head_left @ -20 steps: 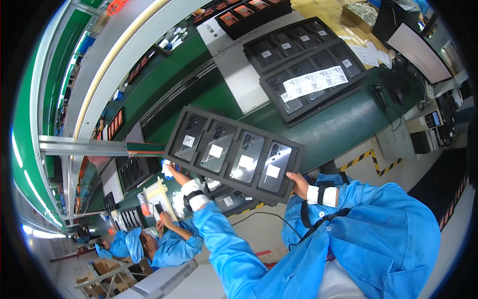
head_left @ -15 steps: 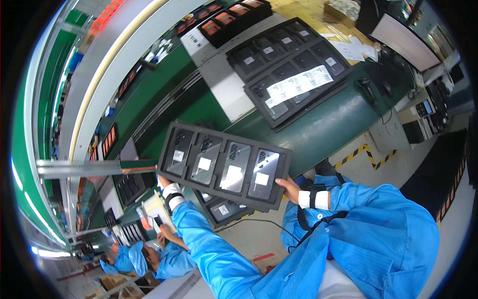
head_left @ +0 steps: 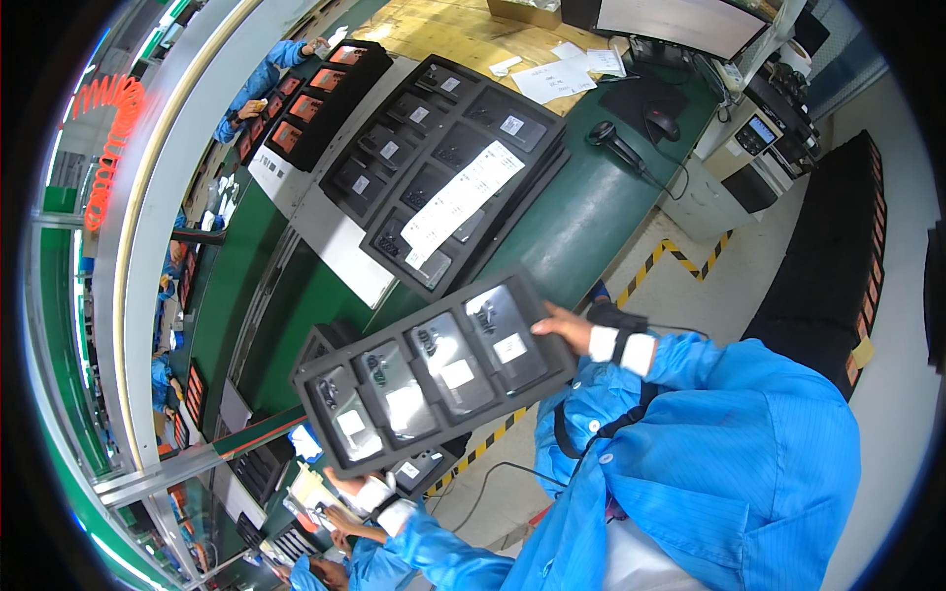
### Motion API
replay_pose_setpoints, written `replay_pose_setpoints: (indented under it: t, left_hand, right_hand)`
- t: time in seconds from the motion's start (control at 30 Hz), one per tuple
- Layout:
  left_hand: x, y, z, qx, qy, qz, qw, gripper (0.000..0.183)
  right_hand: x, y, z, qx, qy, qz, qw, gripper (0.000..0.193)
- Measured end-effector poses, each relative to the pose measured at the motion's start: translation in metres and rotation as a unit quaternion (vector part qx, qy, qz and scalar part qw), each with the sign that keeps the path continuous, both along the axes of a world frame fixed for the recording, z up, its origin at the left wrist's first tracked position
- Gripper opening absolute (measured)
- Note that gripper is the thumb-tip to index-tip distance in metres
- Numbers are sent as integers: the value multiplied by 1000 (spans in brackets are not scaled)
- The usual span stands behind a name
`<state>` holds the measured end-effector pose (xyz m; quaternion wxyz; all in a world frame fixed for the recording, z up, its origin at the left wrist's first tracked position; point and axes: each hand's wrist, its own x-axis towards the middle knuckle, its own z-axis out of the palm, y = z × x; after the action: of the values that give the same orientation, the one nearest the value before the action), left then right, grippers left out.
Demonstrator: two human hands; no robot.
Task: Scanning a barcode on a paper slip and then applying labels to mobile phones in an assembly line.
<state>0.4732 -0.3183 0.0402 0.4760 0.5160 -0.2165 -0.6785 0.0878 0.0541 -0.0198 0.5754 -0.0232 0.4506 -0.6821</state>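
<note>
Both my hands carry a black foam tray [head_left: 560, 362] by its two ends. Each compartment in its single row holds a glossy dark phone-sized panel [head_left: 458, 369] with a white label. My left hand [head_left: 347, 483] grips the near left corner, its fingers partly hidden under the tray. At the right end, my right hand [head_left: 564, 327] has its thumb on the rim and its other fingers mostly out of sight. Beyond the held tray, a stack of similar filled trays [head_left: 473, 261] sits on the green bench, a printed white paper sheet [head_left: 463, 204] across its top.
A barcode scanner [head_left: 616, 148] and a mouse [head_left: 660, 124] lie on the green bench [head_left: 562, 231], with a monitor [head_left: 680, 25] behind. Further trays [head_left: 419, 471] stand below the held one. Co-workers' blue sleeves [head_left: 258, 87] show at far left and lower left.
My view has swung to the right. The held tray has turned so its left end is nearer me and its right end farther away. Both hands keep their grip on it.
</note>
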Motion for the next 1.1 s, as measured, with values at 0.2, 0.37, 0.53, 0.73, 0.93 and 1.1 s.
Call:
replay_pose_setpoints:
  t: [0.2,0.37,0.53,0.73,0.93,1.1]
  left_hand:
    - [-28,173,10,50,-53,-70,995,54]
    - [-126,250,-44,111,10,-109,988,56]
    - [-199,273,-96,149,65,-149,975,52]
    - [-208,279,-145,90,-139,-153,974,72]
    - [-226,266,-135,-94,-315,-259,908,68]
    - [-235,244,-125,19,-188,-205,960,75]
  right_hand:
    - [-122,94,21,57,4,39,998,84]
    - [-218,119,27,121,112,89,982,81]
    - [-303,126,-22,192,106,60,974,75]
    - [-313,93,-9,184,172,29,967,75]
    - [-309,118,-54,158,366,81,914,70]
    - [-309,122,-56,162,268,77,946,77]
